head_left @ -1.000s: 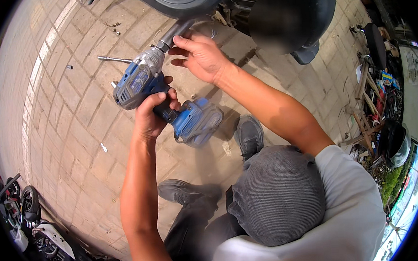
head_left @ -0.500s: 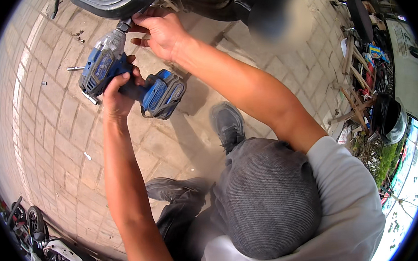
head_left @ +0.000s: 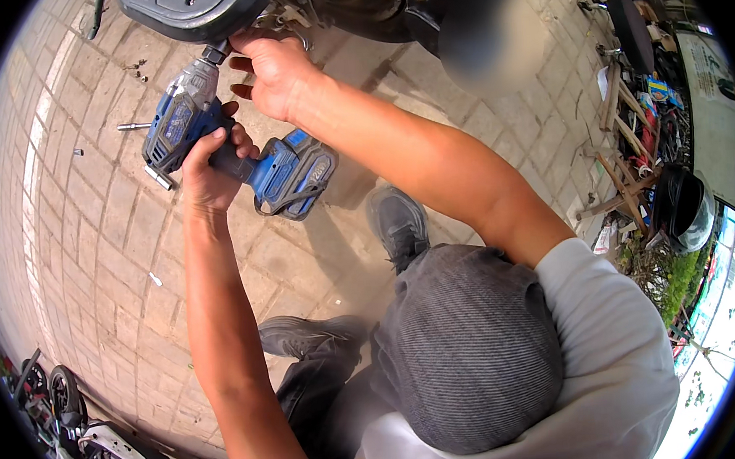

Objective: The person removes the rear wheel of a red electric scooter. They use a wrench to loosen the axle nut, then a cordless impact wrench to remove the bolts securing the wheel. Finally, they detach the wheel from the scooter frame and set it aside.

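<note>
My left hand (head_left: 212,163) is wrapped round the grip of a blue and grey cordless impact wrench (head_left: 177,123), its battery pack (head_left: 297,179) hanging to the lower right. A dark socket (head_left: 215,52) on its nose reaches the lower edge of a black motorcycle engine cover (head_left: 203,12). Close beside that socket, my right hand (head_left: 280,71) reaches up under the cover. Its thumb and forefinger tips are hidden there, seemingly closed together, while two other fingers curl loosely below.
Two metal sockets, a long one (head_left: 134,126) and another (head_left: 159,178), show on the paving beside the wrench. Small bolts (head_left: 137,73) lie farther off. My shoes (head_left: 399,223) are below my hands. Wooden frames (head_left: 626,184) and a black helmet (head_left: 679,202) stand right; motorcycles (head_left: 103,448) are lower left.
The wrench's battery end has swung slightly down and to the right. My right hand has shifted a little left and down, with its fingertips still under the cover.
</note>
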Tool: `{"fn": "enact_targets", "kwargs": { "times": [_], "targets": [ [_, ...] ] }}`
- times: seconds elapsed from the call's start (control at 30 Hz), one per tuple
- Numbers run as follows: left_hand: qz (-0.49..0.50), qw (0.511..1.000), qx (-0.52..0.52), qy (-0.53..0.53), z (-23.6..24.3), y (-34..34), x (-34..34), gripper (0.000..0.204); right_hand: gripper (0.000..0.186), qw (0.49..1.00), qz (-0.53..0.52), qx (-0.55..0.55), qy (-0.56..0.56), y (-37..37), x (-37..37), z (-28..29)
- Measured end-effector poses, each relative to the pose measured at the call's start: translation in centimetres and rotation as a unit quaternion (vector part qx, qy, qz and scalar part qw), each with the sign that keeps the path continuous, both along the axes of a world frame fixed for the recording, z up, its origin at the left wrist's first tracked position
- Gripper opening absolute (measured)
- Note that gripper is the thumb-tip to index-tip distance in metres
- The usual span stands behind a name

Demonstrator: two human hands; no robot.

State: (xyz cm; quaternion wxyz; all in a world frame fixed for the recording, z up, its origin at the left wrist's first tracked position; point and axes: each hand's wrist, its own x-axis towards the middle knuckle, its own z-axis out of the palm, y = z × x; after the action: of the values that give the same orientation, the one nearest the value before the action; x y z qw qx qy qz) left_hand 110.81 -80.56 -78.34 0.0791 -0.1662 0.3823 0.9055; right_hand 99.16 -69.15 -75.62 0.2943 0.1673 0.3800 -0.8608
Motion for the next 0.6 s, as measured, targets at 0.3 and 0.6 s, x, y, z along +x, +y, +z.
{"fn": "enact_targets", "kwargs": {
  "times": [0.3, 0.6],
  "targets": [
    [-0.008, 0.979, 0.204, -0.010, 1.1, 1.4, 0.2, 0.043, 0.018, 0.999, 0.016, 0.017, 0.038, -0.5, -0.3, 0.1],
    [0.023, 0.999, 0.037, -0.008, 0.5, 0.6, -0.5, 0.033, 0.019, 0.990, 0.118, -0.022, 0.073, 1.5, -0.4, 0.2]
  ]
}}
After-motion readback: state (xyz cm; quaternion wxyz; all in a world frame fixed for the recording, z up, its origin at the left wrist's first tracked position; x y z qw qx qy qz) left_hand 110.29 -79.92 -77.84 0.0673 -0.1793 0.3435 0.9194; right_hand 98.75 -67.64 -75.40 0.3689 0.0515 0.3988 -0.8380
